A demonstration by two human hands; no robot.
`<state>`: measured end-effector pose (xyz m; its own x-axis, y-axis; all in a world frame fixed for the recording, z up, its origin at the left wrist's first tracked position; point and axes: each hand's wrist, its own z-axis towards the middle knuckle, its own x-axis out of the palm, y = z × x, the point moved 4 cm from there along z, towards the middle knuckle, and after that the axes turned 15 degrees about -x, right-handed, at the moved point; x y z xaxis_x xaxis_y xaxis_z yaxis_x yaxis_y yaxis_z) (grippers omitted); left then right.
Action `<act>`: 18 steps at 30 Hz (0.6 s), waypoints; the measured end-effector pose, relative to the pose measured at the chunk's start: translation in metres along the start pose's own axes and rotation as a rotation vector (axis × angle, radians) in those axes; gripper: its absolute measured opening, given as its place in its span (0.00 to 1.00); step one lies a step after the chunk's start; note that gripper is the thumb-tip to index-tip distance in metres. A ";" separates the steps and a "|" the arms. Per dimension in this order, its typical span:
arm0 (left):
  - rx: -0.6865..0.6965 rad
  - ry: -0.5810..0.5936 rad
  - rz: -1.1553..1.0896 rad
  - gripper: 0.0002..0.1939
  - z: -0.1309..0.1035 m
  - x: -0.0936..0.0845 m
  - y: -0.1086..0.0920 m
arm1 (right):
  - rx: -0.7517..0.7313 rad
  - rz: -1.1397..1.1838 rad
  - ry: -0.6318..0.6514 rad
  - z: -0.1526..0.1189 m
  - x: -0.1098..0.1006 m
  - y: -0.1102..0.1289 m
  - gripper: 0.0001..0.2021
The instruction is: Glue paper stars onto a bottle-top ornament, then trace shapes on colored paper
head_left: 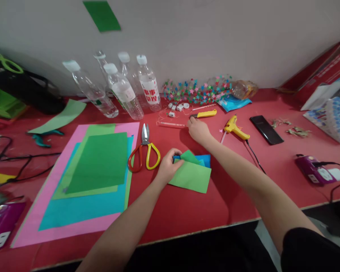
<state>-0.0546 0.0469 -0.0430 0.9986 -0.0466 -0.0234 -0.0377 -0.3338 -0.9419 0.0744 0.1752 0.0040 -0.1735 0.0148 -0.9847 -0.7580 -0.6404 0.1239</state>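
Note:
My left hand [170, 166] is closed on the left edge of a small bunch of paper pieces, with a light green sheet [191, 176] on top and blue paper [206, 160] behind it. My right hand [197, 129] reaches farther back, its fingertips at the dark front end of a yellow utility knife [206, 113]; whether they grip it is unclear. Scissors [149, 155] with one red and one yellow handle lie to the left of my hands. A pink-white stick [172, 124] lies left of my right fingertips.
Stacked coloured sheets [99, 162] cover the left. Plastic bottles [150, 88] stand by the wall, near a star-covered bottle [198, 90]. Rightward are a yellow glue gun [234, 128] with a cord, a black phone [266, 129] and a purple power strip [314, 170].

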 end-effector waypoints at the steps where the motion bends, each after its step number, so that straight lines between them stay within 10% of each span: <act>1: -0.007 -0.013 -0.008 0.10 0.000 -0.001 0.000 | 0.004 0.004 -0.011 -0.012 -0.005 -0.001 0.13; 7: -0.038 -0.055 -0.087 0.10 -0.004 -0.003 -0.003 | 0.164 0.522 -0.477 -0.104 -0.033 -0.010 0.02; 18: -0.044 -0.007 -0.216 0.09 -0.014 0.003 -0.004 | 0.093 0.918 -0.430 -0.137 -0.004 0.003 0.06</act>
<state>-0.0524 0.0353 -0.0345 0.9840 0.0366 0.1747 0.1755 -0.3764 -0.9097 0.1593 0.0679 -0.0086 -0.9103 -0.1660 -0.3791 -0.2608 -0.4811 0.8369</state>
